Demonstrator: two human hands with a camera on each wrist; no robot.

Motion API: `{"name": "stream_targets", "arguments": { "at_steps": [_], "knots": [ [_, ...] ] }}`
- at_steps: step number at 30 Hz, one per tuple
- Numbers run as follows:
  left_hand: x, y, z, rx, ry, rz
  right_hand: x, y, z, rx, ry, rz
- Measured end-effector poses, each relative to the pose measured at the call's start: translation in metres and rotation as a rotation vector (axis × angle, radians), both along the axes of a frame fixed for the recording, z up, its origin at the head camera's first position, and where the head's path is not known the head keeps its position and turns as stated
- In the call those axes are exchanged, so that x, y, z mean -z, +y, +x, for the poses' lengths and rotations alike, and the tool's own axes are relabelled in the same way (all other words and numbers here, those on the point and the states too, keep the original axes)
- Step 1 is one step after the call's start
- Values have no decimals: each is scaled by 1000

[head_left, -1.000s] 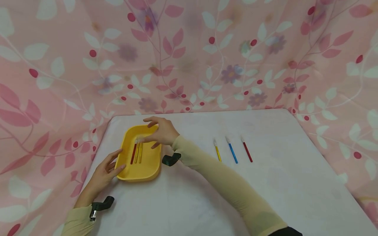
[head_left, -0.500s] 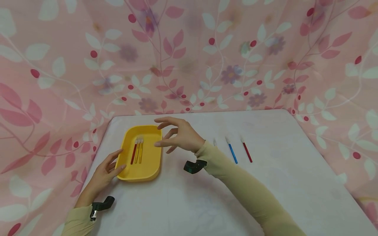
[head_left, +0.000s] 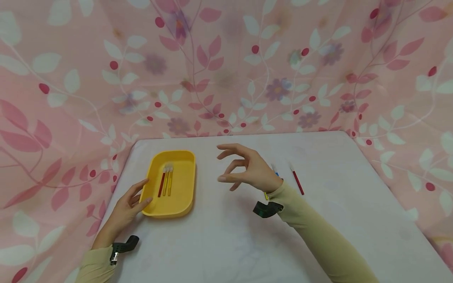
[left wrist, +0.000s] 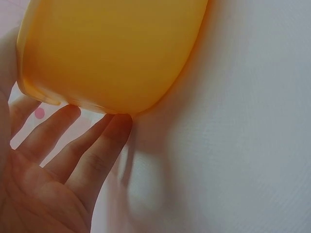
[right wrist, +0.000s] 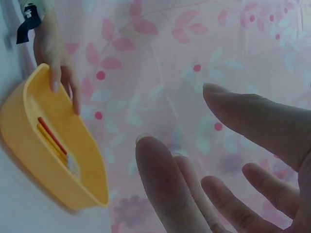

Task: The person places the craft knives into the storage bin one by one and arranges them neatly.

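My left hand grips the left rim of a yellow tray, its thumb over the edge and its fingers against the outer wall. Inside the tray lie a red paintbrush and two yellow paintbrushes, side by side with pale tips pointing away. Above the table, right of the tray, hovers my right hand, fingers apart and holding nothing. Behind its wrist are a yellow paintbrush and a blue paintbrush, both mostly hidden. Just right of them rests another red paintbrush.
A white cloth covers the table. Pink floral fabric hangs behind it and along both sides. Each wrist wears a black camera mount.
My right hand has drawn away from over the tray toward the right, nothing in its fingers, and now covers parts of the loose paintbrushes. The left hand and the tray have stayed put.
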State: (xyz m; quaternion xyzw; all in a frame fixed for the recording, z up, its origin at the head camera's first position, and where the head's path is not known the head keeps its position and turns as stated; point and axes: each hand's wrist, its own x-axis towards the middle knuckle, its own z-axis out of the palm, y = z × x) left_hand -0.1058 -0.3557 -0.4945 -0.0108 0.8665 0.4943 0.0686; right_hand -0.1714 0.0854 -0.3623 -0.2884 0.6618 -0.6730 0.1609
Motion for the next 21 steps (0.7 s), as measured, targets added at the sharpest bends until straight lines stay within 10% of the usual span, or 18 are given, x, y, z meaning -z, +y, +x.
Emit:
{"name": "stream_targets", "arguments": {
  "at_steps": [21],
  "knots": [
    [1,1,0,-26,-19,-9,49,78,-14,159,98,217]
  ]
}}
